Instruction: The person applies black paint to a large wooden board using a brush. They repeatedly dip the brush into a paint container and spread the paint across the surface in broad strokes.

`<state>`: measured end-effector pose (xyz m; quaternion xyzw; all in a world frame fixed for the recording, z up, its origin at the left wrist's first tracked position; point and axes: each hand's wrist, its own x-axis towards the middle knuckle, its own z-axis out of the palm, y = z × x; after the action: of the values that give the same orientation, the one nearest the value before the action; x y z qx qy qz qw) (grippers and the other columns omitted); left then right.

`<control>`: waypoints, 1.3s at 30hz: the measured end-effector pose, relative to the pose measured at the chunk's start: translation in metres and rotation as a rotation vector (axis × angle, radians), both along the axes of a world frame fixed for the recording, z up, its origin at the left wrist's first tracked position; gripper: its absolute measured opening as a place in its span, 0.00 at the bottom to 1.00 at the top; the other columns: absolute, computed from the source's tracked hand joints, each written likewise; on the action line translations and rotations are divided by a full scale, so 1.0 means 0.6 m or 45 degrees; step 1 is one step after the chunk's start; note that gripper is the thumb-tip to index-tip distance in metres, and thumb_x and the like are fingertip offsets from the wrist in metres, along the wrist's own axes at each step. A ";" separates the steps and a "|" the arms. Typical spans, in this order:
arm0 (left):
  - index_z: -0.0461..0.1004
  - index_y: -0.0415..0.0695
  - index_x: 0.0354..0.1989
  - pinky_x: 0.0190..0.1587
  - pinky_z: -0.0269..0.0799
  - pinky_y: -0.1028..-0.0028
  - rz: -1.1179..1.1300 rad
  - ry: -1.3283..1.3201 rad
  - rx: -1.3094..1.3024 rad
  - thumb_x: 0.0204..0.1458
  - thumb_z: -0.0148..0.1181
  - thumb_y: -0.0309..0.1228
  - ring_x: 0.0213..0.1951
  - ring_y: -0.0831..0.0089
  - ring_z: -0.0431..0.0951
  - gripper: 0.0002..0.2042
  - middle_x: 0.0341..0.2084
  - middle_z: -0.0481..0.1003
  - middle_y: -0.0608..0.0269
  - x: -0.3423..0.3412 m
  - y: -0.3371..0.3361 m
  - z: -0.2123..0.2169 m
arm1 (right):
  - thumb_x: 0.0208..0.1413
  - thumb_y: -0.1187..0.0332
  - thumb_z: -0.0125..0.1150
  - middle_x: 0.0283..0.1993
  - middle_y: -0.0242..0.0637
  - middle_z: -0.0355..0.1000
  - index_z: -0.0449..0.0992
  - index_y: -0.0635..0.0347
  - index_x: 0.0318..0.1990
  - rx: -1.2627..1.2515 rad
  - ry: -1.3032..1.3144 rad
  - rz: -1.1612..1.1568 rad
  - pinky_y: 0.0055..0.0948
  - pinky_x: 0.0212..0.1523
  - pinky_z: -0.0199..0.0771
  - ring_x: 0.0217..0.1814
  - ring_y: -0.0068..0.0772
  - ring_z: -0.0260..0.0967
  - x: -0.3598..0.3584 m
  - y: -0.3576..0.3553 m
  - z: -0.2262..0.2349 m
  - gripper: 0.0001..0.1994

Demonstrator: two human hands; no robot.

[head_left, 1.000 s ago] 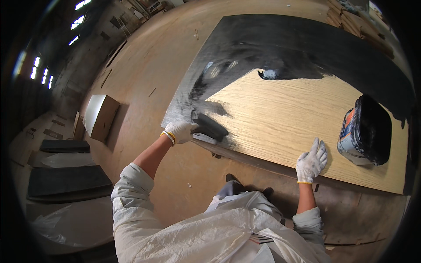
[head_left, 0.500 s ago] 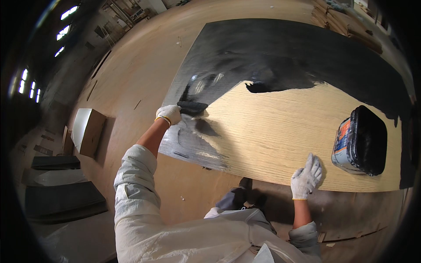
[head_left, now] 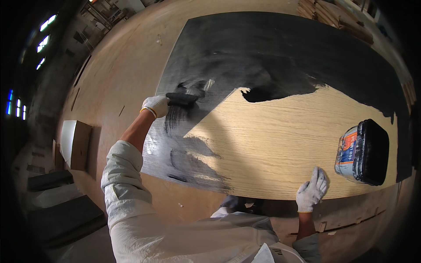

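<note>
My left hand (head_left: 155, 106), in a white knit glove, is closed on a wide paint brush (head_left: 182, 100) coated in black. The brush lies against the left part of a large wood-grain panel (head_left: 280, 144), with black streaks just below it. Black paint (head_left: 280, 44) covers the panel's far side and much of its left end; a pale bare area shows in the middle and near right. At the near edge, my gloved right hand (head_left: 310, 193) rests with fingers stretched out, holding nothing. Right of it stands a square paint tub (head_left: 348, 151), its dark side facing right.
A cardboard box (head_left: 79, 144) with a white side stands on the brown floor at left. Dark panels (head_left: 66, 219) lie nearer, at lower left. Stacked boards (head_left: 333, 19) sit beyond the panel's far right corner.
My left hand has moved the brush away from me along the left end, leaving fresh black streaks. The whole view has shifted slightly; my right hand stays at the near edge.
</note>
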<state>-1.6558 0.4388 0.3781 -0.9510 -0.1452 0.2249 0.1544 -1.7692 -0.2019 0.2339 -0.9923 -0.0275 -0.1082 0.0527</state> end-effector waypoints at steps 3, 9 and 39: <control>0.83 0.57 0.60 0.54 0.82 0.55 -0.349 -0.067 -0.048 0.60 0.57 0.37 0.51 0.51 0.86 0.20 0.49 0.86 0.55 -0.019 -0.053 -0.012 | 0.54 0.70 0.60 0.75 0.49 0.63 0.62 0.57 0.77 -0.014 -0.030 0.010 0.55 0.78 0.54 0.77 0.57 0.58 -0.001 -0.011 -0.006 0.39; 0.82 0.55 0.61 0.54 0.82 0.55 -0.267 -0.011 -0.094 0.63 0.54 0.35 0.51 0.52 0.87 0.19 0.50 0.85 0.52 0.029 -0.076 0.011 | 0.56 0.69 0.58 0.76 0.49 0.63 0.62 0.58 0.78 -0.040 -0.007 -0.015 0.55 0.79 0.52 0.77 0.57 0.58 0.000 -0.005 -0.003 0.38; 0.89 0.47 0.47 0.47 0.83 0.48 -0.363 -0.032 -0.027 0.62 0.56 0.35 0.50 0.51 0.88 0.15 0.47 0.87 0.50 0.169 -0.373 -0.033 | 0.52 0.67 0.60 0.73 0.51 0.67 0.67 0.61 0.73 0.080 -0.037 -0.054 0.56 0.76 0.55 0.75 0.59 0.60 0.001 -0.004 -0.002 0.37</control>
<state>-1.5545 0.2148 0.3582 -0.9664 -0.0083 0.1902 0.1728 -1.7689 -0.2044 0.2325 -0.9889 -0.0040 -0.1246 0.0811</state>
